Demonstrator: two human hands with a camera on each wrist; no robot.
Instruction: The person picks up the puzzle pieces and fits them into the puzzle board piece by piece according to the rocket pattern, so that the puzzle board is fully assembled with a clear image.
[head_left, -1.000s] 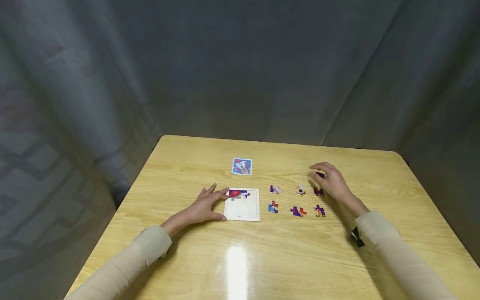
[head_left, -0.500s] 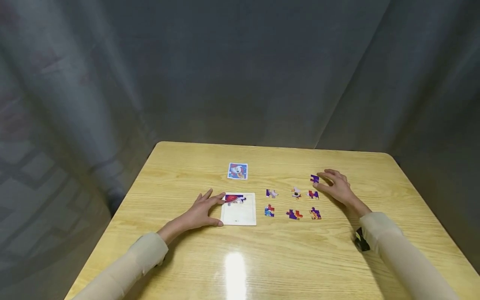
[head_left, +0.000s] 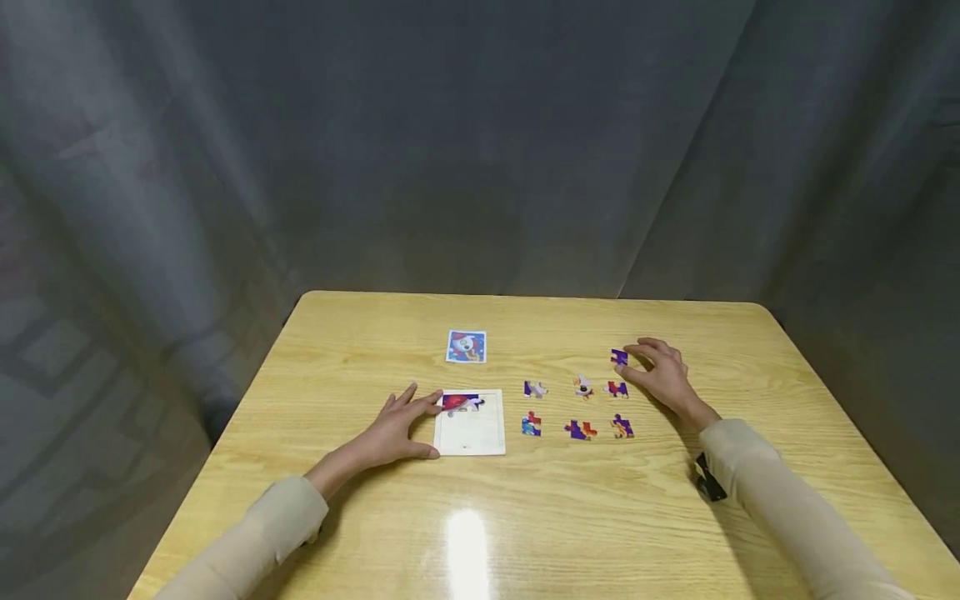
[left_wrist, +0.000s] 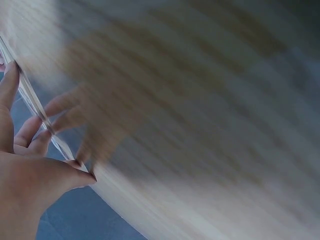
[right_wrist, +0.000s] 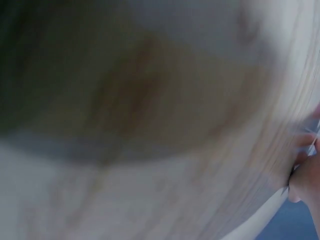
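Note:
My left hand (head_left: 386, 433) rests at the left edge of a white puzzle tray (head_left: 487, 437), thumb and fingers spread along the rim. Joined puzzle pieces (head_left: 459, 403), red, white and purple, lie along the tray's top left. In the left wrist view, the fingers (left_wrist: 9, 85) touch the tray's thin edge. To the right, my right hand (head_left: 663, 375) has its thumb and a finger on opposite sides of a purple puzzle piece (head_left: 619, 357). The right wrist view catches only part of that hand (right_wrist: 307, 170), at the right border.
Several loose puzzle pieces lie between the tray and my right hand, among them a purple-orange one (head_left: 622, 427) and a white-purple one (head_left: 535, 389). A picture card (head_left: 467, 347) lies behind the tray on the wooden table (head_left: 360, 350). Grey curtains (head_left: 465, 167) hang around it.
My right hand has drawn back slightly from over the purple piece to its right side, uncovering it. My left hand stays at the tray's edge. The head view has shifted slightly.

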